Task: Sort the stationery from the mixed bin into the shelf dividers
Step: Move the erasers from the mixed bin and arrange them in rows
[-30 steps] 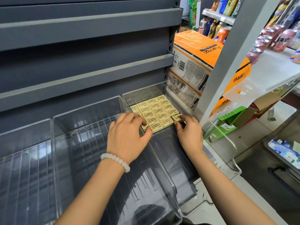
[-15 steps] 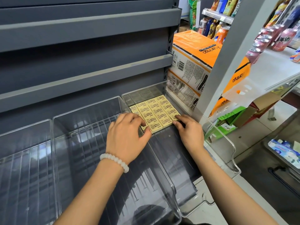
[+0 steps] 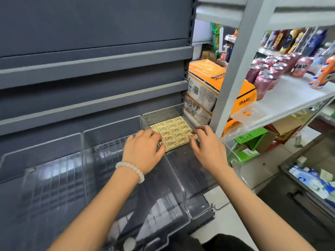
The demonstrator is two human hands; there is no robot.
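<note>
Erasers (image 3: 173, 132): yellow block, centre frame, in right clear bin (image 3: 184, 192). Left hand (image 3: 143, 151) and right hand (image 3: 206, 147): fingers spread, touching block's near edge.

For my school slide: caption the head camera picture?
Both hands tidy yellow erasers in the clear shelf divider.

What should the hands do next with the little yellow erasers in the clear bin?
Probably nudge the front row back so the block sits snug. The yellow erasers lie flat in neat rows at the rear of the rightmost clear bin, with the left hand and right hand resting at the front corners. Bare floor lies in front.
</note>
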